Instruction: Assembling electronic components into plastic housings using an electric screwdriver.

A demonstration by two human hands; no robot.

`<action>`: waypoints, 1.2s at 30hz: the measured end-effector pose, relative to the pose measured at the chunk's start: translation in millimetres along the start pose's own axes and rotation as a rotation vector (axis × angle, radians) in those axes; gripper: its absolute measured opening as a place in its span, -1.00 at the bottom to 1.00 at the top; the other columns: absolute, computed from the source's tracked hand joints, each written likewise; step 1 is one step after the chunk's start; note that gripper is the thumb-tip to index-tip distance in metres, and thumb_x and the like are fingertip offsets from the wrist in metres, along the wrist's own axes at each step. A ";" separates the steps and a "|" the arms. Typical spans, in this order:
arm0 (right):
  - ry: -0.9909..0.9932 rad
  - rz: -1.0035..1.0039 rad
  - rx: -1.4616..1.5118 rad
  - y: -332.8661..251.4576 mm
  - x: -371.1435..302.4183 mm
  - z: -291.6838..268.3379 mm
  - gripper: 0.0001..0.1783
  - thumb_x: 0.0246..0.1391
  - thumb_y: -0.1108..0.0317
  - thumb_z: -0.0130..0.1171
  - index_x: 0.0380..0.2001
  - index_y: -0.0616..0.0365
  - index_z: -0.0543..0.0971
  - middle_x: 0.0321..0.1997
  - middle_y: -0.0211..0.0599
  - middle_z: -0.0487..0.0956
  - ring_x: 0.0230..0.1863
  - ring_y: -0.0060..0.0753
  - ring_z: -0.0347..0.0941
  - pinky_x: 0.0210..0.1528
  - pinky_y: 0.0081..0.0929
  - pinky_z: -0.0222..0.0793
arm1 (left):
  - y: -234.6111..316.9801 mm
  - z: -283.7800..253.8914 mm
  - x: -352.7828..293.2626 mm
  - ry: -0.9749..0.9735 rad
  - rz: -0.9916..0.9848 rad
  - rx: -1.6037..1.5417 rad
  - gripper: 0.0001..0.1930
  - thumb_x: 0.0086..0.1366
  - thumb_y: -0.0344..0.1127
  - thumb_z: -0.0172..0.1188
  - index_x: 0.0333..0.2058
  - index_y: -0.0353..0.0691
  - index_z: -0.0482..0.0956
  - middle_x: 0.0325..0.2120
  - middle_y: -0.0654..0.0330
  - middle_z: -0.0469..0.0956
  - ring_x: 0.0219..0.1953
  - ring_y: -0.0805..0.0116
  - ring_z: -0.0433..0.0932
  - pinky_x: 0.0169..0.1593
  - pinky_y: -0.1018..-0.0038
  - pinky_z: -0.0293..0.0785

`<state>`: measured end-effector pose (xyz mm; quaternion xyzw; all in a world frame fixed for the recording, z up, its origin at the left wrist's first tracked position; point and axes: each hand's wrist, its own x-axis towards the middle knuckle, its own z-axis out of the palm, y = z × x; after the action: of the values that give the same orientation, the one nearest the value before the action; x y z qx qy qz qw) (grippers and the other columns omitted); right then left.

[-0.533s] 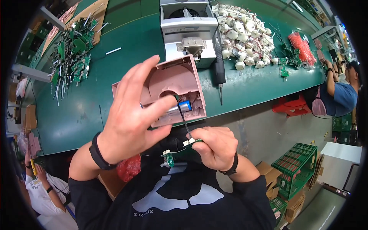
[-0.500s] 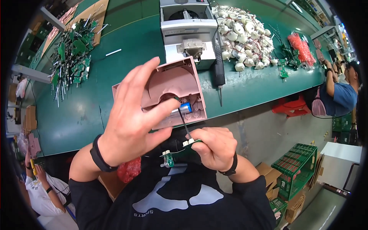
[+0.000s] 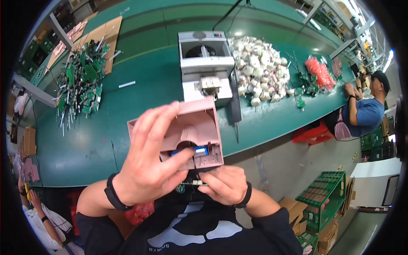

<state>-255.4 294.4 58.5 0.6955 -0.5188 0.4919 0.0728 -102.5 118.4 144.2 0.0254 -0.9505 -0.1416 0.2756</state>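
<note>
My left hand (image 3: 148,159) grips a pink plastic housing (image 3: 216,131), fingers along its far left side and thumb over its inside. Within the hollow, near the thumb tip, lies a blue cylindrical battery (image 3: 202,151), partly covered. A dark cable (image 3: 194,162) runs over the housing's near edge. Just below that edge, my right hand (image 3: 227,185) pinches a small circuit board (image 3: 197,182) with white connectors, seen almost edge-on. A second small green board (image 3: 181,188) hangs beside it, largely hidden.
Beyond the housing stands a grey-and-white machine (image 3: 206,63), with a black electric screwdriver (image 3: 236,106) beside it. White motor-like parts (image 3: 259,68) are heaped to its right, circuit boards (image 3: 83,80) at left. A co-worker (image 3: 367,112) sits at far right; green crates (image 3: 321,197) stand below.
My right hand has moved left with the circuit board, bringing it close under the housing's near edge. The board has turned nearly edge-on. My left hand keeps its hold; the whole view has shifted.
</note>
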 end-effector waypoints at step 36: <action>-0.496 0.722 -0.195 23.3 -40.5 8.7 -0.78 0.22 0.33 0.34 -0.48 0.14 0.59 -0.62 -0.14 0.56 -0.60 -0.01 0.52 -0.55 -0.18 0.37 | -29.2 61.4 -10.6 -0.412 -0.208 -0.091 -0.62 -0.08 -0.34 0.51 -0.21 -0.30 0.76 0.38 -0.26 0.22 0.40 -0.28 0.24 0.43 -0.04 0.23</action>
<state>-267.7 304.9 13.8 0.5568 -0.7739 0.2527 -0.1648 -126.9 107.4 80.9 0.0813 -0.9716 -0.2140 0.0605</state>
